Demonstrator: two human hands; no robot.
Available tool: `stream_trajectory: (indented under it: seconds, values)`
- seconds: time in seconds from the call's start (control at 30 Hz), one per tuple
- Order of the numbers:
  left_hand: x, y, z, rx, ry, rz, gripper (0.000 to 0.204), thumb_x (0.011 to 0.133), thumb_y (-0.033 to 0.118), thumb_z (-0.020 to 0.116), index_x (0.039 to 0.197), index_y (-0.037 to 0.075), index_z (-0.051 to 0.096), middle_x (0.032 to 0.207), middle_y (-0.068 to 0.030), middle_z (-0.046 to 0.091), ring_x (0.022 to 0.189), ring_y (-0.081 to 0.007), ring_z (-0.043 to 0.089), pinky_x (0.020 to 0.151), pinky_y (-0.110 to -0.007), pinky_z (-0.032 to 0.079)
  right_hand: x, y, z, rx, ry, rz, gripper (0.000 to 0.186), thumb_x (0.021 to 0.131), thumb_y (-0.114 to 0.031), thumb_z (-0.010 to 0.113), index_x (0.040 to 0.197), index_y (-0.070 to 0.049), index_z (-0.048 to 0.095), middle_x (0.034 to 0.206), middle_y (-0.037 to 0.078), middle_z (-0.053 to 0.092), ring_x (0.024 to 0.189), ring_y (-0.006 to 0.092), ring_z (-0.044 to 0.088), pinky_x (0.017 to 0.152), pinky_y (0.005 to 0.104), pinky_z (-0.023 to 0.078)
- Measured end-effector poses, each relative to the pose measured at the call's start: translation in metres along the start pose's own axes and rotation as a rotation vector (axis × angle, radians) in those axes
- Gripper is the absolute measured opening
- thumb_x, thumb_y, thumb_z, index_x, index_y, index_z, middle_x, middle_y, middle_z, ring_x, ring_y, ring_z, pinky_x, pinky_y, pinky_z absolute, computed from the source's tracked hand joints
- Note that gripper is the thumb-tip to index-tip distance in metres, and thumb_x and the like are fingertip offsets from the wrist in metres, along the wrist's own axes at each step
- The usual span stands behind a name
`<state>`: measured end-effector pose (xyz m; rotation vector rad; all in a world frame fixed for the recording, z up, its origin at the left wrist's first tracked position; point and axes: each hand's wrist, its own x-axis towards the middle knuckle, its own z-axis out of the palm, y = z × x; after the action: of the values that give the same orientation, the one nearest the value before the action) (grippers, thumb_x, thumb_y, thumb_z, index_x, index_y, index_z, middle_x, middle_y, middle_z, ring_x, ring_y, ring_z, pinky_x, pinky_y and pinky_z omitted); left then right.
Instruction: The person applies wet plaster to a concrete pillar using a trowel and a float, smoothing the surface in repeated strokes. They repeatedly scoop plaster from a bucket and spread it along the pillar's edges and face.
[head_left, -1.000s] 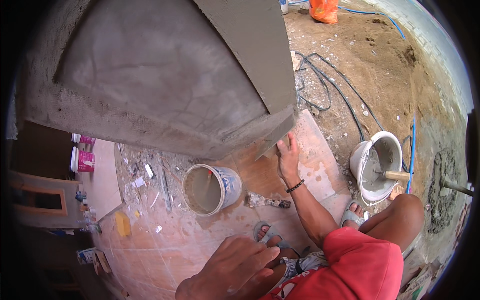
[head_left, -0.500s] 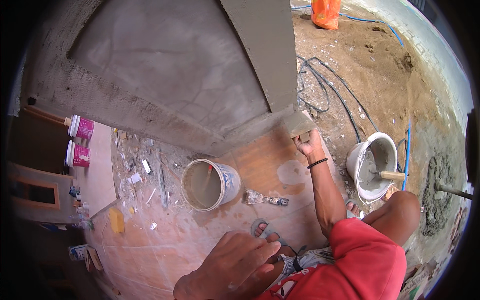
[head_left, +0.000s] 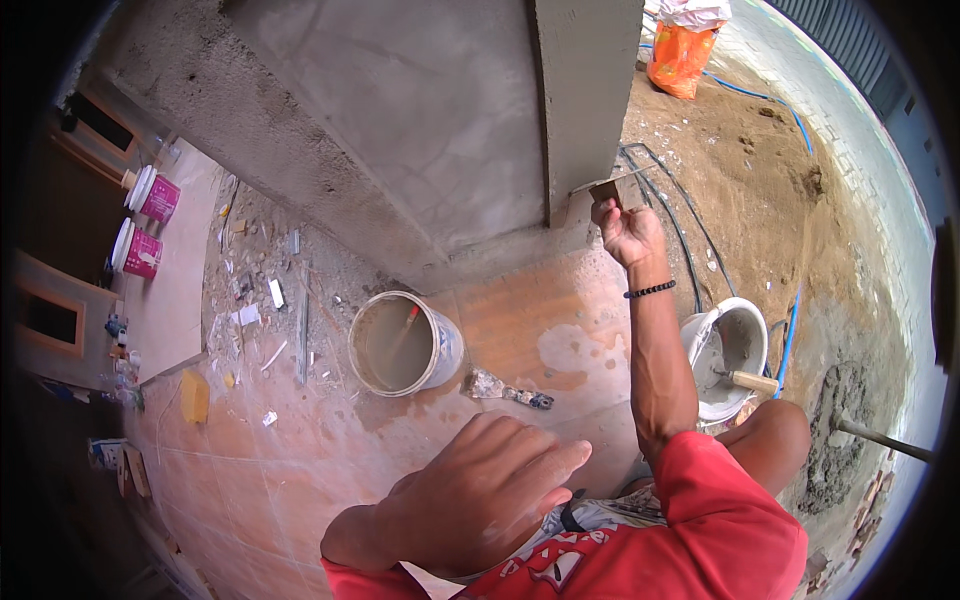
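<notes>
My right hand [head_left: 632, 232], with a beaded bracelet at the wrist, is closed round the handle of a plastering trowel [head_left: 606, 191]. The trowel's thin blade is tilted nearly edge-on at the lower corner of the wet grey plastered column [head_left: 585, 90]. My left hand [head_left: 495, 482] hangs above my lap, holding nothing, its fingers loosely bent and the thumb side apart. Beyond it on the tiles lies a mortar-crusted putty knife [head_left: 508, 390]. A white bucket [head_left: 447, 350] of greyish water with a red-tipped tool in it stands to the left of that.
On the right, a white mortar bucket [head_left: 695, 345] holds a wooden-handled trowel [head_left: 750, 381]. Black cable [head_left: 688, 235] and a blue hose [head_left: 790, 340] cross the sandy ground. Rubble [head_left: 275, 310], a yellow sponge-like block [head_left: 195, 397] and pink-labelled pails [head_left: 160, 200] are left. An orange bag [head_left: 682, 62] stands far right.
My right hand and the trowel have moved up along the column's edge, and the blade has turned more edge-on. The view has shifted; my left hand stays over my lap.
</notes>
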<state>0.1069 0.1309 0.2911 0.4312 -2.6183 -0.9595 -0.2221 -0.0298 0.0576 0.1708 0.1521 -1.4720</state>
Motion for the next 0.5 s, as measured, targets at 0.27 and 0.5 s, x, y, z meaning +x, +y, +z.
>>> stream_trajectory:
  seconds: [0.27,0.5]
  values:
    - [0.005,-0.001,0.006,0.024,0.035,-0.015,0.041,0.081,0.014,0.073,0.118,0.000,0.062,0.097,-0.0112,0.063,0.080,-0.0288,0.058,0.072,-0.039,0.043,-0.075,0.032,0.044,-0.117,0.033,-0.320,0.037,0.096,-0.027,0.053,0.119,0.002,0.055,0.096,0.016,0.056,0.079,0.0262,0.060,0.059,0.0260,0.058]
    - [0.011,0.004,0.008,-0.021,0.021,-0.012,0.042,0.082,0.015,0.072,0.119,-0.002,0.061,0.099,-0.0123,0.061,0.084,-0.0291,0.057,0.076,-0.040,0.043,-0.021,0.025,-0.147,0.032,0.044,0.006,0.031,0.095,-0.033,0.050,0.114,-0.011,0.061,0.100,0.008,0.065,0.074,0.0227,0.060,0.048,0.0245,0.050]
